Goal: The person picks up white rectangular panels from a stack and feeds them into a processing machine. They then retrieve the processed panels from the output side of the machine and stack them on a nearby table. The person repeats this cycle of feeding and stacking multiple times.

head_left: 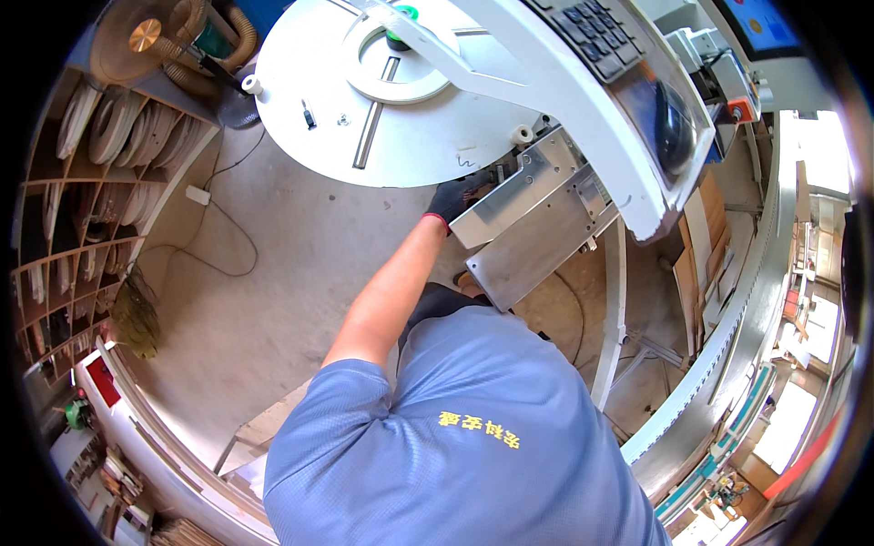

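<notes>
My left hand [448,201] wears a dark glove with a red cuff. It reaches under the near edge of a large round white turntable [300,77], right beside a bright metal housing [514,200]. Its fingers are mostly hidden by the turntable and the housing, so their grip cannot be made out. A white ring of edge-banding tape [360,77] lies on the turntable, around a green-topped hub [398,36]. Below the housing hangs a second flat metal plate [537,246]. My right hand is not in view.
A white machine arm [628,173] carries a keyboard [587,36] and a black mouse [674,127] at upper right. Shelves [59,177] of tape rolls stand at left. A cable [250,268] trails over the floor. A long toothed rail [701,355] curves along the right.
</notes>
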Demonstrator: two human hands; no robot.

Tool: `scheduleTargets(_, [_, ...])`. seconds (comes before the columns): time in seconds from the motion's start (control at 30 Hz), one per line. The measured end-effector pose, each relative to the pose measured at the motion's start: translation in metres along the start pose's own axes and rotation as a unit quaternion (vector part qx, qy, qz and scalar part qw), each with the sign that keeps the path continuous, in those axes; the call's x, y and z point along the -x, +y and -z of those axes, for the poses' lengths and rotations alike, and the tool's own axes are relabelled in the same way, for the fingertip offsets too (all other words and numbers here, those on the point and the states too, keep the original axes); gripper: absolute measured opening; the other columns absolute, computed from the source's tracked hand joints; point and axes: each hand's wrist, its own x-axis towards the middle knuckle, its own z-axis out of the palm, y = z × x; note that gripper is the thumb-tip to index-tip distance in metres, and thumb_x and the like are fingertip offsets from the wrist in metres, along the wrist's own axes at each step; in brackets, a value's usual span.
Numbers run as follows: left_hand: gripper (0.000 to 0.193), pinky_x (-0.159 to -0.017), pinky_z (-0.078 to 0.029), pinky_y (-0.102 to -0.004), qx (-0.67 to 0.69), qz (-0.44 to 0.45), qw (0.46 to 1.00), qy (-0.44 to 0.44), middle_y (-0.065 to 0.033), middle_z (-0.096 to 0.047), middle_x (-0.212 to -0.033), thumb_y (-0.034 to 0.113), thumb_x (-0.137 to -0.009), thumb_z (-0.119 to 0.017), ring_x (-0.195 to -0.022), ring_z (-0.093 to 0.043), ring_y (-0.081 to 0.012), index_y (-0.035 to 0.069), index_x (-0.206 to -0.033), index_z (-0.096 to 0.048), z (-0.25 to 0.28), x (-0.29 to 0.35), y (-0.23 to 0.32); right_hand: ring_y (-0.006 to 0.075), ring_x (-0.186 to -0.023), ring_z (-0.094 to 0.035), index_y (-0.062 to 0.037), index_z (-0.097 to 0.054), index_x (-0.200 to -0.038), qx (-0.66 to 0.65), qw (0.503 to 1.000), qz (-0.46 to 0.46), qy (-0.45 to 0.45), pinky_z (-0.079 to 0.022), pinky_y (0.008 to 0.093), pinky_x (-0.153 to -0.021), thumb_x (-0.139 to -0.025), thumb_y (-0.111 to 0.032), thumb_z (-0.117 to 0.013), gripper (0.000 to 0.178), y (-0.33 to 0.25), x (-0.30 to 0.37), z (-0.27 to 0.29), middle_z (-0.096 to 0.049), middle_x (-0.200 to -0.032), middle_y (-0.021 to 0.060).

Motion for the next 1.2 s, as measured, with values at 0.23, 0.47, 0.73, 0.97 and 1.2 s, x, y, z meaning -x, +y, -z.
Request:
scheduleTargets(0.23, [0.037, -0.078, -0.051, -0.0282, 0.132, 0.169, 0.975, 0.057, -0.0066, -0.064, -0.106, 0.01, -0.096, -0.057, -0.088, -0.059, -0.0136, 0.016, -0.132, -0.058, 0.019, -0.011, -0.025, 0.0322, -0.075, -0.068, -0.0068, -0.067, -0.096, -0.035, 0.997, -0.064, -0.007, -0.052, 0.0425, -0.065, -0.09, -0.029, -0.053, 0.027, -0.023, 0.023, -0.004, -0.069, -0.088, 0.0163])
scheduleTargets(0.47, [0.031, -0.082, -0.056, -0.0329, 0.235, 0.138, 0.96, 0.063, -0.0056, -0.065, -0.102, 0.015, -0.092, -0.064, -0.089, -0.063, -0.0169, 0.01, -0.122, -0.06, 0.024, -0.012, -0.035, 0.0322, -0.076, -0.068, -0.0067, -0.067, -0.096, -0.05, 0.996, -0.076, -0.005, -0.052, 0.0425, -0.065, -0.09, -0.028, -0.053, 0.026, -0.028, 0.027, -0.009, -0.069, -0.089, 0.0164])
scheduleTargets(0.73, [0.015, -0.049, -0.036, -0.0243, 0.34, 0.287, 0.895, 0.019, 0.0034, -0.053, -0.069, 0.03, -0.085, -0.068, -0.056, -0.044, -0.0081, 0.016, -0.085, -0.064, -0.004, -0.032, -0.003, 0.0322, -0.077, -0.068, -0.0066, -0.067, -0.097, -0.045, 0.995, -0.084, -0.011, -0.052, 0.0426, -0.066, -0.09, -0.026, -0.052, 0.026, -0.027, 0.031, -0.009, -0.069, -0.091, 0.0166])
scheduleTargets(0.97, [0.015, -0.051, -0.04, -0.028, 0.036, 0.126, 0.991, 0.029, -0.0039, -0.06, -0.071, 0.012, -0.088, -0.059, -0.055, -0.049, -0.0114, 0.003, -0.092, -0.07, -0.009, -0.03, -0.03, 0.0323, -0.077, -0.068, -0.0065, -0.067, -0.097, -0.032, 0.995, -0.093, -0.019, -0.053, 0.0426, -0.066, -0.091, -0.025, -0.052, 0.025, -0.028, 0.037, -0.008, -0.069, -0.092, 0.0168])
scheduleTargets(1.2, [0.02, -0.065, -0.045, -0.0388, -0.236, -0.099, 0.966, 0.027, -0.0155, -0.063, -0.08, 0.012, -0.083, -0.054, -0.072, -0.06, -0.0288, 0.011, -0.095, -0.069, -0.009, -0.026, -0.045, 0.0323, -0.078, -0.068, -0.0065, -0.067, -0.097, -0.026, 0.995, -0.095, -0.019, -0.053, 0.0427, -0.067, -0.091, -0.024, -0.051, 0.025, -0.031, 0.045, -0.004, -0.069, -0.094, 0.0169])
